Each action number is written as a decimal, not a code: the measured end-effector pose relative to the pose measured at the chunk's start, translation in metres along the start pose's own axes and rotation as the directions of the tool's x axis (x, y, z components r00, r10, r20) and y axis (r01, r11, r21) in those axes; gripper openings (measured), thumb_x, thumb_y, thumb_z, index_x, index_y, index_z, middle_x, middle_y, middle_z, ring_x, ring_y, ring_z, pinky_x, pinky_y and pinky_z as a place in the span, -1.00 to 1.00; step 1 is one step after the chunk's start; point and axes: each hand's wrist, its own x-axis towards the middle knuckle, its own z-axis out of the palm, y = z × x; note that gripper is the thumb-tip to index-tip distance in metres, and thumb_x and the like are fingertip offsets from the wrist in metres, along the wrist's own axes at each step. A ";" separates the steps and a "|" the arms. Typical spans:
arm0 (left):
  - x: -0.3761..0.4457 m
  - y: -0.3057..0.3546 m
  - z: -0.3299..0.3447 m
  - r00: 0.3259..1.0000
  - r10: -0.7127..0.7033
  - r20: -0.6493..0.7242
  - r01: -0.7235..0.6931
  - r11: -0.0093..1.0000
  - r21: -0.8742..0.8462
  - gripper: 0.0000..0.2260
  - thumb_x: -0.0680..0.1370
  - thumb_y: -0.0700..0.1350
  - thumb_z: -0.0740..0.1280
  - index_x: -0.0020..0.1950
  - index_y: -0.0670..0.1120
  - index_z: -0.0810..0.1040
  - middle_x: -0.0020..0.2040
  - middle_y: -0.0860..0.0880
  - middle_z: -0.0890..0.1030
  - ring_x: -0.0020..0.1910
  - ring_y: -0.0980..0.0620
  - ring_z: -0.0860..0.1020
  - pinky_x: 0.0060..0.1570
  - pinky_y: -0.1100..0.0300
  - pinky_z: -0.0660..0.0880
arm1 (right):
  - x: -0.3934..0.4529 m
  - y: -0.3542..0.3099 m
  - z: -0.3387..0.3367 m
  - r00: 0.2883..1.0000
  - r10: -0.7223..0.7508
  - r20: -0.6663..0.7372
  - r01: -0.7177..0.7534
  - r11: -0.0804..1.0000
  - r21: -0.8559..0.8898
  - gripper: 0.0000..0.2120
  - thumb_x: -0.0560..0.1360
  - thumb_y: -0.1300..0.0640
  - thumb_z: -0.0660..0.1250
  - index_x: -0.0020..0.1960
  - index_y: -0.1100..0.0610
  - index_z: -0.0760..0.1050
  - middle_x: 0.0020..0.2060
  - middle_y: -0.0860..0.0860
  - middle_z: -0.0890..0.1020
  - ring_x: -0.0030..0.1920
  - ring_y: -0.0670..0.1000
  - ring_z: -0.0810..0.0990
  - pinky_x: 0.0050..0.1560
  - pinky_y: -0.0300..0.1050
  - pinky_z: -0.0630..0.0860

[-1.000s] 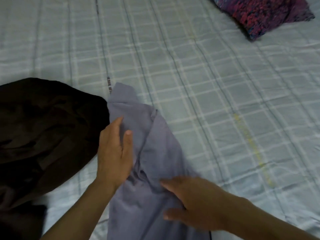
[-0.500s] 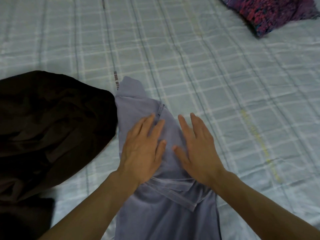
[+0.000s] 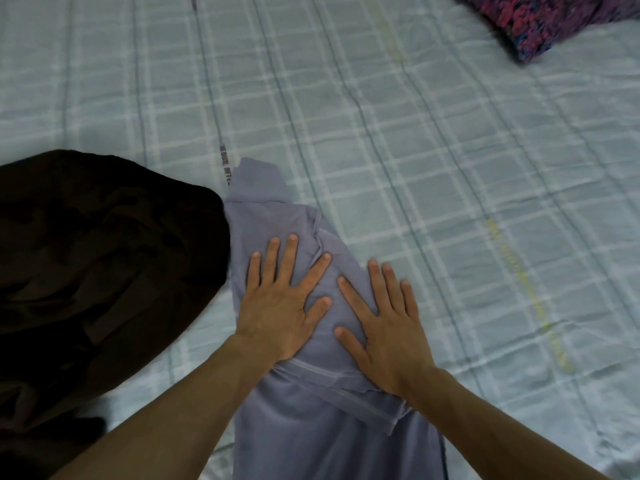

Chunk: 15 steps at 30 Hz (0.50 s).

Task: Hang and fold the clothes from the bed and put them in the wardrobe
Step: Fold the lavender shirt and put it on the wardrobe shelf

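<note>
A grey-blue garment [image 3: 273, 209] lies lengthwise on the bed, partly folded, with a hemmed edge folded over near my wrists. My left hand [image 3: 280, 306] lies flat on its left half, fingers spread and straight. Beside it my right hand [image 3: 388, 327] presses flat on the right half, fingers straight too. The two hands sit side by side, thumbs nearly touching. Neither hand grips the cloth. The garment's near end runs out of the bottom of the view.
A dark brown pile of clothing [image 3: 97, 265] lies on the left, touching the garment's left edge. The bed [image 3: 415, 150] has a pale green checked sheet. A purple and red patterned pillow [image 3: 554, 22] sits at the far right corner.
My right hand came up from the garment's lower part to lie flat beside my left. Both hands have since slid slightly and spread their fingers on the cloth.
</note>
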 end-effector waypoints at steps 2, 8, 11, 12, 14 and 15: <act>0.001 0.000 -0.010 0.999 0.014 0.041 -0.013 1.000 -0.014 -0.39 0.57 0.38 -0.17 0.60 0.24 -0.12 0.63 -0.11 -0.18 0.59 -0.21 -0.17 0.52 -0.21 -0.16 | 0.000 0.001 -0.003 1.000 -0.022 0.015 0.022 1.000 0.015 -0.29 0.57 -0.38 -0.05 0.59 -0.12 -0.17 0.58 0.14 -0.15 0.57 0.17 -0.21 0.51 0.22 -0.11; 0.018 -0.038 -0.063 0.980 0.068 -0.185 -0.075 0.997 -0.032 -0.50 0.59 0.17 0.13 0.46 -0.04 0.43 0.48 -0.25 0.36 0.40 -0.29 0.37 0.28 -0.17 0.41 | 0.022 -0.004 -0.030 0.995 -0.027 -0.098 0.045 0.981 0.188 -0.37 0.56 -0.21 0.10 0.55 0.03 0.15 0.46 0.24 0.30 0.43 0.27 0.32 0.38 0.23 0.32; 0.036 -0.062 -0.085 0.976 -0.073 -0.204 0.059 0.995 -0.078 -0.53 0.57 0.07 0.22 0.46 -0.05 0.38 0.53 -0.25 0.23 0.44 -0.29 0.26 0.31 -0.16 0.37 | 0.046 -0.014 -0.039 0.989 -0.012 -0.150 0.045 0.975 0.219 -0.36 0.55 -0.15 0.16 0.55 0.09 0.15 0.40 0.16 0.38 0.36 0.18 0.37 0.36 0.07 0.30; 0.044 -0.067 -0.089 0.977 -0.160 -0.143 0.138 0.979 -0.153 -0.51 0.57 0.05 0.26 0.48 -0.03 0.31 0.55 -0.22 0.17 0.46 -0.27 0.21 0.35 -0.15 0.33 | 0.054 -0.018 -0.042 0.989 -0.002 -0.148 0.035 0.975 0.218 -0.35 0.54 -0.13 0.21 0.54 0.11 0.16 0.36 0.15 0.40 0.33 0.17 0.37 0.33 0.04 0.30; 0.061 -0.075 -0.092 0.958 -0.286 -0.016 0.268 0.917 -0.295 -0.35 0.52 0.03 0.37 0.54 -0.03 0.18 0.51 -0.20 0.24 0.43 -0.24 0.27 0.32 -0.11 0.36 | 0.071 -0.026 -0.047 0.994 0.045 -0.100 -0.025 0.981 0.191 -0.33 0.50 -0.08 0.33 0.51 0.11 0.20 0.29 0.12 0.43 0.27 0.15 0.38 0.27 0.02 0.31; 0.070 -0.078 -0.092 0.952 -0.307 0.017 0.296 0.901 -0.317 -0.26 0.48 0.02 0.40 0.56 -0.06 0.11 0.43 -0.21 0.35 0.36 -0.24 0.36 0.25 -0.09 0.41 | 0.078 -0.028 -0.048 0.995 0.077 -0.071 -0.062 0.980 0.188 -0.34 0.47 -0.06 0.37 0.48 0.10 0.23 0.26 0.10 0.44 0.25 0.14 0.39 0.25 0.00 0.33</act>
